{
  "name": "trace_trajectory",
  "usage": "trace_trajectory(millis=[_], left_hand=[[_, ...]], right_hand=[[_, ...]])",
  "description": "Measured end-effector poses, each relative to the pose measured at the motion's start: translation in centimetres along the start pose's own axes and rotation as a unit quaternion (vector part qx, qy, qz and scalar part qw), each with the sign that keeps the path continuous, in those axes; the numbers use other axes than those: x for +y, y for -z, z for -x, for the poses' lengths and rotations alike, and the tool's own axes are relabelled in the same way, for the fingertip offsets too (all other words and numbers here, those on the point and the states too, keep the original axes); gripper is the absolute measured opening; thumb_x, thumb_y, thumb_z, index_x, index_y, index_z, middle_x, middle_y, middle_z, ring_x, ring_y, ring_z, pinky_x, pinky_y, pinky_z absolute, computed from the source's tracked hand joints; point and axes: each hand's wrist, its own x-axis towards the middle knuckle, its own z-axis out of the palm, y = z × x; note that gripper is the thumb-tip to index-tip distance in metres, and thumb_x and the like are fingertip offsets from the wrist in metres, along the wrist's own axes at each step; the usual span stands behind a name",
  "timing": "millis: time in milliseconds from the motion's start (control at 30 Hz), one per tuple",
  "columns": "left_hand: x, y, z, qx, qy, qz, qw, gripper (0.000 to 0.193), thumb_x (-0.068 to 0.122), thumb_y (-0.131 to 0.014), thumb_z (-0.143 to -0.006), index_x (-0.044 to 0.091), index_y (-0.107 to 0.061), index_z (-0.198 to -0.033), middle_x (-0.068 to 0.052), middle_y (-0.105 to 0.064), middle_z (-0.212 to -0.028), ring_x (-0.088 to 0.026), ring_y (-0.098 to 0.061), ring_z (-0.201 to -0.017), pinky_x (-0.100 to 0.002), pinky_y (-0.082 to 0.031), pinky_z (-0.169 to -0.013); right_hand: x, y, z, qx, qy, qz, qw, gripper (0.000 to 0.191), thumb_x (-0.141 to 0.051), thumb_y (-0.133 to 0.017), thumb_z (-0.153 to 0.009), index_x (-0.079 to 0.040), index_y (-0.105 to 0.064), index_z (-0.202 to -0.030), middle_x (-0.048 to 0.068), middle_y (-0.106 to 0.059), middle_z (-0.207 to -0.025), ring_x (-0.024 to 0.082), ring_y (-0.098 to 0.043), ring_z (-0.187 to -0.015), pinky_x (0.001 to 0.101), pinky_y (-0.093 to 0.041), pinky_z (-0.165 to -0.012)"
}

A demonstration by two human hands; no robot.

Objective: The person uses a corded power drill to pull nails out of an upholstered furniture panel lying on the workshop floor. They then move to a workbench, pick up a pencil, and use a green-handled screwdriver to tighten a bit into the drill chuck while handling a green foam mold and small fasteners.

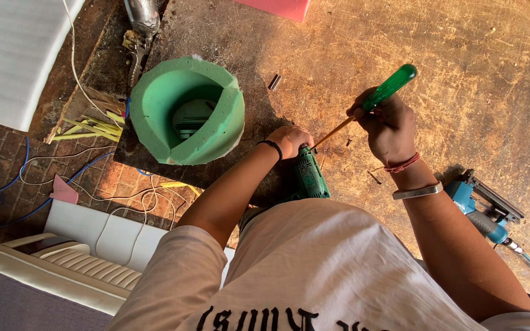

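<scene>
**Both hands busy at a green power drill with a screwdriver**

Both hands meet near the front edge of the worn brown table [461,92], close to the person's body. The left hand [289,140] is closed around the top of a green power drill [310,175], which stands roughly upright against the table edge, its body pointing down toward the white shirt. A dark band circles the left wrist. The right hand [391,125] is wrapped tight around a screwdriver [375,98] with a translucent green handle; the handle sticks up and away from the fist, while the thin shaft slants down to the left and its tip reaches the drill just beside the left hand. The right wrist carries a red thread and a metal bangle.

Just beyond the left hand, toward the table's left edge, a curved piece of green foam [185,110] stands like an open ring. A small dark metal bit [275,81] lies on the table between the foam and the right hand. At the right, near the front edge, a blue pneumatic stapler [483,205] rests with its hose trailing off. A pink sheet [277,7] pokes in at the far edge. Left of the table, blue and white cables [26,184] run over the brick floor.
</scene>
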Motion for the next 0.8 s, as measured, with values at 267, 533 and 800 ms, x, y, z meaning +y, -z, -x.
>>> trace_trajectory(millis=[267, 533, 800], left_hand=[[0.5, 0.6, 0.1, -0.029, 0.025, -0.014, 0.999, 0.038, -0.001, -0.065, -0.088, 0.023, -0.073, -0.117, -0.003, -0.068, -0.126, -0.025, -0.062, -0.121, -0.038, -0.047, -0.11], [0.9, 1.1, 0.8, -0.021, 0.033, -0.001, 0.999, 0.039, -0.002, -0.063, -0.09, 0.023, -0.073, -0.119, -0.003, -0.067, -0.131, -0.025, -0.061, -0.124, -0.039, -0.048, -0.109], [1.7, 1.7, 0.7, 0.042, -0.044, 0.241, 0.969, 0.053, 0.0, -0.067, -0.09, 0.013, -0.056, -0.14, -0.01, -0.061, -0.137, -0.025, -0.058, -0.13, -0.041, -0.045, -0.11]], right_hand=[[-0.6, -0.3, 0.0, -0.029, 0.015, 0.003, 0.999, 0.016, 0.01, -0.063, -0.099, 0.001, -0.062, -0.112, 0.011, -0.074, -0.104, 0.019, -0.074, -0.101, 0.0326, -0.062, -0.088], [-1.4, -0.5, 0.2, -0.045, 0.019, 0.037, 0.998, 0.016, 0.006, -0.065, -0.098, -0.001, -0.064, -0.112, 0.011, -0.074, -0.104, 0.02, -0.075, -0.101, 0.0343, -0.063, -0.086], [-0.9, -1.0, 0.2, -0.089, 0.084, 0.151, 0.981, 0.015, 0.001, -0.071, -0.095, -0.004, -0.067, -0.109, 0.009, -0.076, -0.099, 0.021, -0.076, -0.092, 0.0334, -0.063, -0.079]])
